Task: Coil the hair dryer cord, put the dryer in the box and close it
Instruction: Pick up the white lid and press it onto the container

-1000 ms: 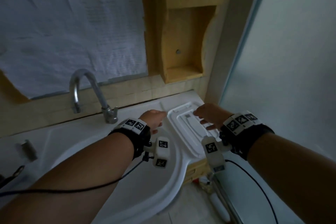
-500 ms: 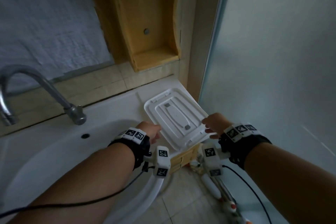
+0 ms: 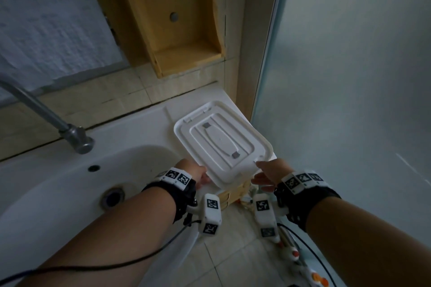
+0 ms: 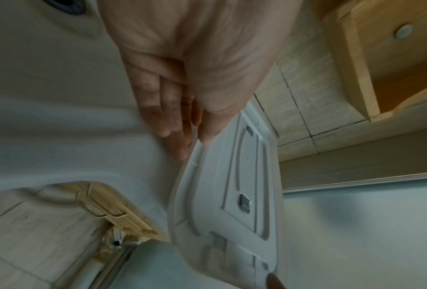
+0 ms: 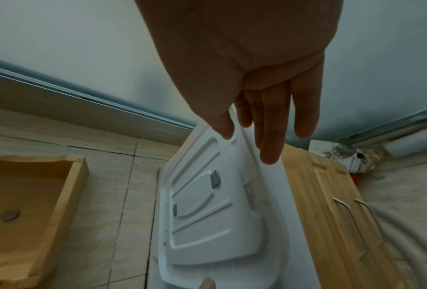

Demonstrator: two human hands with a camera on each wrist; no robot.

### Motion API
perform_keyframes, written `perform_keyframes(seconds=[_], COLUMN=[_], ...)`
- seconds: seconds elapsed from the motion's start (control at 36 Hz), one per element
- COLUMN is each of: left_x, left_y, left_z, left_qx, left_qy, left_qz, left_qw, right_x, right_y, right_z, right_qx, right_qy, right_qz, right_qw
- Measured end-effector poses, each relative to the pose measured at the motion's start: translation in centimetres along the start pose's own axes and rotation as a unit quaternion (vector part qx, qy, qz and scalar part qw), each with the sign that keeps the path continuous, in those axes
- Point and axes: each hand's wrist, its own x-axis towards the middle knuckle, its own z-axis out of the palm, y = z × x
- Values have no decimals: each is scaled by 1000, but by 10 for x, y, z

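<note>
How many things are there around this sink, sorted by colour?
White: 2, the box and the sink.
Silver: 1, the tap.
Wood-coloured: 2, the wall shelf and the cabinet under the counter.
Hands: 2, the left hand and the right hand, one on each near side of the box.
Total: 7.

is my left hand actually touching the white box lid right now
Touching. The left wrist view shows the left hand with its thumb on the white box lid near edge and fingers beneath the rim.
</note>
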Motion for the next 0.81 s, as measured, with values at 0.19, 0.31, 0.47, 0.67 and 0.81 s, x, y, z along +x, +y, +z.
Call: perform_keyframes(seconds=[0.19, 0.31, 0.47, 0.67, 0.81], left_x=[-22, -27, -37, -44, -48], left_y=[11, 11, 6, -3, -6], left_z=[11, 11, 8, 14, 12], left_qx=[11, 27, 115, 183, 200], left_qy=[0, 4, 32, 26, 32], left_qz=[6, 17, 85, 126, 144], left_qw=[1000, 999, 989, 975, 969], right_x=[2, -2, -3, -1, -13], right_y=[8, 6, 11, 24, 21], right_z=[7, 6, 9, 24, 29], right_qx=[-7, -2, 62, 110, 107], right_qy=[-2, -6, -2, -28, -45], right_qz=[20, 24, 22, 19, 11], right_qw=[1000, 1000, 998, 993, 993])
